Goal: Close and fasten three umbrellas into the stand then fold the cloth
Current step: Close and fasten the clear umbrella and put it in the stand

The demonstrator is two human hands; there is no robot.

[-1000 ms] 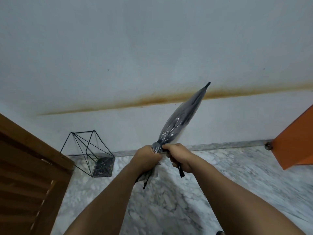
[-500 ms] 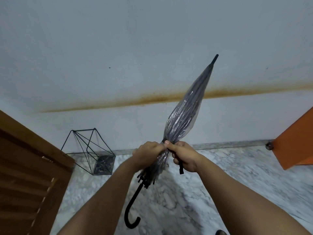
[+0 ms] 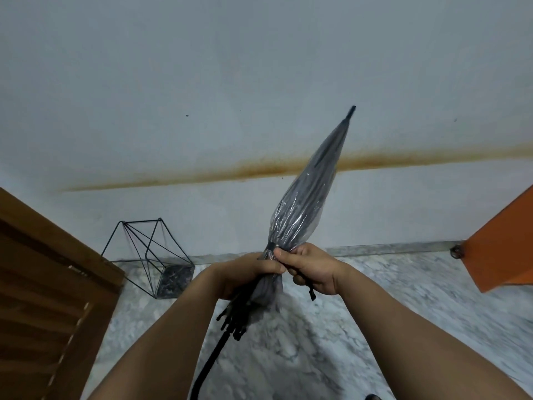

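Umbrella (image 3: 300, 215) gripped by left hand (image 3: 245, 274); right hand (image 3: 313, 269) seemingly pinches strap (image 3: 310, 288); handle cropped.

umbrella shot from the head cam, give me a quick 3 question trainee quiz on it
1. True or false: the wire stand already holds an umbrella.
2. Which hand pinches the black strap? A) left B) right
3. Fill in: the umbrella tip points toward the ____.

Key: 1 false, the stand shows no umbrella. 2 B, the right hand; the left hand grips the gathered canopy. 3 wall.
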